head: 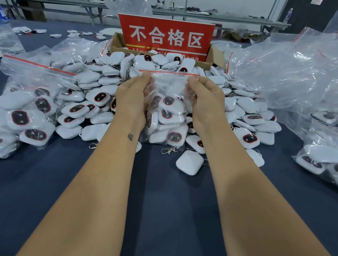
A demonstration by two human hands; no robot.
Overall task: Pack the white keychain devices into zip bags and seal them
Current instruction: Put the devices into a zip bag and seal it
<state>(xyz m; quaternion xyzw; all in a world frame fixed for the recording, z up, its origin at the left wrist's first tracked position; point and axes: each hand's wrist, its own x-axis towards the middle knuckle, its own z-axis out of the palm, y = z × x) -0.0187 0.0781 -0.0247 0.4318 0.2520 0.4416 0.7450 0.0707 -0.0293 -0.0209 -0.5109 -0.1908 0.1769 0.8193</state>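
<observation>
Both hands hold one filled zip bag (167,116) upright in the middle of the desk (160,196). The left hand (131,98) pinches the bag's upper left edge, its fingers (146,75) curled onto the plastic just under the red seal strip (168,72); the right hand (205,99) pinches the upper right edge the same way, its fingers (192,82) closed on the film at the strip's other end. Between the two sets of fingers the strip runs taut and level; whether it is pressed closed cannot be told. Below the fingers the bag bulges with white keychain devices (173,118). Beyond and around the fingers lies a loose heap of devices (100,81), with a red sign (166,36) standing in a cardboard box (217,56) behind it. Left of the fingers sits another filled bag (24,108); to the right a pile of clear bags (296,75).
</observation>
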